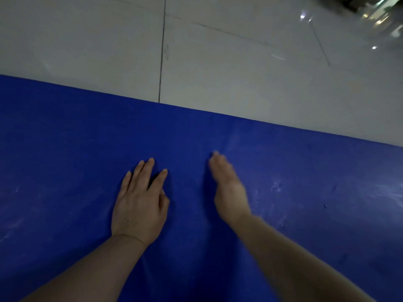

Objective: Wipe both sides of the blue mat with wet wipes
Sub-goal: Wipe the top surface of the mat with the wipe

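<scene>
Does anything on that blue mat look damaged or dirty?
Yes. The blue mat has pale scuffs and small pits to the right of the right hand, and faint whitish smears near its left edge. Both hands, including the left hand, are bare: no wet wipe is in view.

So that's one blue mat (65,149), two bare hands, left hand (139,203) and right hand (229,192), on a tiled floor (218,62).

I see a glossy pale grey tiled floor (239,62) with thin dark grout lines (162,51). Small bright light reflections (303,16) glint on it near blurred dark clutter (357,3) at the top right.
</scene>
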{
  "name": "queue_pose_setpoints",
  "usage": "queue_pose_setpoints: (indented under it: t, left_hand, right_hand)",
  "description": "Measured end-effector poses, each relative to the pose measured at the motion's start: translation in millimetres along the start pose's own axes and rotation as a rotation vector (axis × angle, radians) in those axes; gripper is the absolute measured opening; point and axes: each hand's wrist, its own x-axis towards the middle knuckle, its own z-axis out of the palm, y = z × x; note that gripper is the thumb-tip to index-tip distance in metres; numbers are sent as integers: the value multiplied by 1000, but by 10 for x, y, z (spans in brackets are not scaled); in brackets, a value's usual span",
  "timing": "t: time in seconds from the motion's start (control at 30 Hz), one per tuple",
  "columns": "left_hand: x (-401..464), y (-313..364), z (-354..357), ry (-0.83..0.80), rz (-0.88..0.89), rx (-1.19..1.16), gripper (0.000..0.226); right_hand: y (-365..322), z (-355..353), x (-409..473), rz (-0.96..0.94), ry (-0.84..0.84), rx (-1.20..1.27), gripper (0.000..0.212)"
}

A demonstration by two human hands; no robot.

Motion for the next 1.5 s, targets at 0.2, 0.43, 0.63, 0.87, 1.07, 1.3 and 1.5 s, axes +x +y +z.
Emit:
queue_pose_setpoints:
  t: [0.2, 0.43, 0.63, 0.87, 1.07, 1.3, 1.5]
  left_hand:
    - [-2, 3, 8, 16, 10, -11, 53]
    - [-10, 13, -19, -11, -4, -27, 49]
    - [-19, 30, -54, -23, 10, -54, 45]
    - [-494, -97, -68, -27, 227, 112, 47]
    - [-530, -123, -54, -99, 208, 154, 56]
    - [-519, -137, -62, -122, 213, 136, 55]
    - [-520, -133, -67, -130, 204, 149, 55]
  right_hand:
    - [526, -260, -23, 253, 44, 24, 72]
    - [-491, 168, -371, -137, 42, 118, 80]
    - [-391, 127, -358, -52, 22, 147, 81]
    - [-443, 83, -345, -43, 57, 111, 78]
    - [-560, 125, -322, 15, 42, 76, 73]
    - [-254, -43, -291, 66, 50, 21, 79]
    - [-106, -139, -327, 364, 45, -8, 73]
